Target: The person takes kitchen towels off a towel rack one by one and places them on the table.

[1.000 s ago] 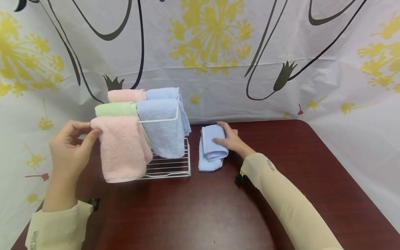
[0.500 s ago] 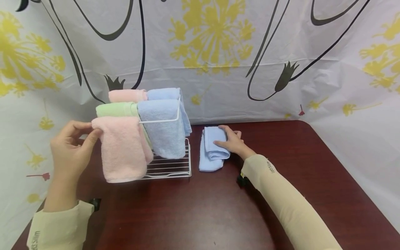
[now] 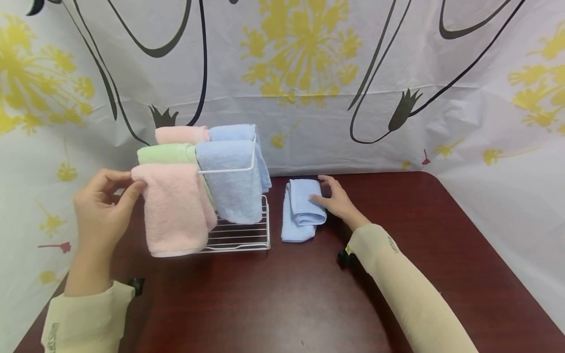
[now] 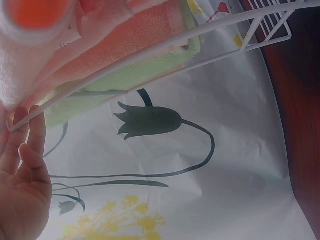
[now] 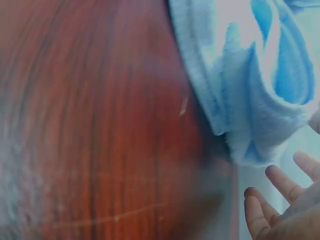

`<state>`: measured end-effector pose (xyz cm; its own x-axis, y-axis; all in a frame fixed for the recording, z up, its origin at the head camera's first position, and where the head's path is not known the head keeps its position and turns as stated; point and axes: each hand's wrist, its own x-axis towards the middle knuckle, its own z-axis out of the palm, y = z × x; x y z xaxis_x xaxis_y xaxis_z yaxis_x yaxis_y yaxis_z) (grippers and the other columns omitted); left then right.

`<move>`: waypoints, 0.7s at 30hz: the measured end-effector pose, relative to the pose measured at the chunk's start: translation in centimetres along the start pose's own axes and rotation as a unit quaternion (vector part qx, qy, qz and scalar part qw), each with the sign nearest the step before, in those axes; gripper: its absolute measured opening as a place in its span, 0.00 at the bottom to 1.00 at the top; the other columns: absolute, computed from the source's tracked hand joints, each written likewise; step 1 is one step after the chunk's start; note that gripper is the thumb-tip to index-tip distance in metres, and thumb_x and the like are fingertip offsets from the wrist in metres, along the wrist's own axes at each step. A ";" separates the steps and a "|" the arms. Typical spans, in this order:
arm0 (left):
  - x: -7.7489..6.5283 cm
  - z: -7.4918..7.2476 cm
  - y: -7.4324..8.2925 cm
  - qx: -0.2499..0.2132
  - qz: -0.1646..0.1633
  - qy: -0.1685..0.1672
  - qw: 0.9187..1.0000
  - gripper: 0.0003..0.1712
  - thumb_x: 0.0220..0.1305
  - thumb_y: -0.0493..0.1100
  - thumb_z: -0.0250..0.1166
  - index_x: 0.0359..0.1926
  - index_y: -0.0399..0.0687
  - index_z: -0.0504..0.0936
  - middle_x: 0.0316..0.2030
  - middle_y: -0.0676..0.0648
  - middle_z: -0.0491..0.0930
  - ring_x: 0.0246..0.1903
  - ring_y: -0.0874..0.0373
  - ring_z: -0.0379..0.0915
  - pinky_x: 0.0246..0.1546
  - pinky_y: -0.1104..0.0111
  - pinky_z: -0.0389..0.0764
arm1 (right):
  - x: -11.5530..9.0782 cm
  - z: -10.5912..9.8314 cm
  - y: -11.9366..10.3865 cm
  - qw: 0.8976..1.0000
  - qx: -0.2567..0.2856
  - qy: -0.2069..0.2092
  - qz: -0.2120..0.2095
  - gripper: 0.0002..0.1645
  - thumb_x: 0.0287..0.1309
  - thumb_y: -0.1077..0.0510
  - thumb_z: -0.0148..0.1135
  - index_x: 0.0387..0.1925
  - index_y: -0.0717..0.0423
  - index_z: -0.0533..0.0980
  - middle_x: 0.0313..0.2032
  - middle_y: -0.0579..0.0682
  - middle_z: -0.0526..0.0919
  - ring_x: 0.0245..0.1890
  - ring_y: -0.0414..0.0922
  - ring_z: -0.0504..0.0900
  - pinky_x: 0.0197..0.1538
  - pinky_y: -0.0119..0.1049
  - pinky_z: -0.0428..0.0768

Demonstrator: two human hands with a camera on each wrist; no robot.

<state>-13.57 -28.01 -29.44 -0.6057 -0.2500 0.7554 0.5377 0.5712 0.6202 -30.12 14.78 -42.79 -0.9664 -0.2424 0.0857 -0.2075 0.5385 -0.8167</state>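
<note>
My left hand (image 3: pixel 99 208) pinches the top left corner of a pink towel (image 3: pixel 174 211) draped over the front bar of a white wire rack (image 3: pixel 229 170). From the left wrist, the fingers (image 4: pixel 35 132) show around the rack's wire corner. A folded light blue towel (image 3: pixel 306 201) lies on the table to the right of the rack. Beside its right edge is my right hand (image 3: pixel 337 198), fingers spread and thumb over the towel's side in the head view. The right wrist view shows these fingers (image 5: pixel 282 182) apart from the folded blue towel (image 5: pixel 245 100).
On the rack also hang a green towel (image 3: pixel 165 153), a rear pink towel (image 3: pixel 181 133) and two blue towels, one in front (image 3: pixel 229 191). The rack stands on a dark red-brown table (image 3: pixel 265 304). A flower-patterned sheet (image 3: pixel 300 132) borders the table behind and at the sides.
My right hand has loosened from the folded blue towel and drawn slightly to the right. The left hand keeps its pinch at the pink towel's corner.
</note>
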 end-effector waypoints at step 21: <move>-0.1 0.1 -0.2 -0.018 -0.009 0.006 1.000 0.14 0.57 0.27 0.70 0.38 0.17 0.77 0.34 0.69 0.83 0.36 0.77 0.80 0.29 0.87 0.73 | -4.4 0.0 -7.8 0.979 0.131 0.000 -0.153 0.35 0.66 0.61 0.62 0.71 0.52 0.62 0.61 0.61 0.74 0.60 0.64 0.73 0.63 0.60 0.74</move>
<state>-13.63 -28.01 -29.63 -0.6089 -0.2693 0.7461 0.5473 0.5381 0.6410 -24.27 11.63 -36.75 -0.8647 -0.3600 0.3503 -0.4420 0.2141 -0.8711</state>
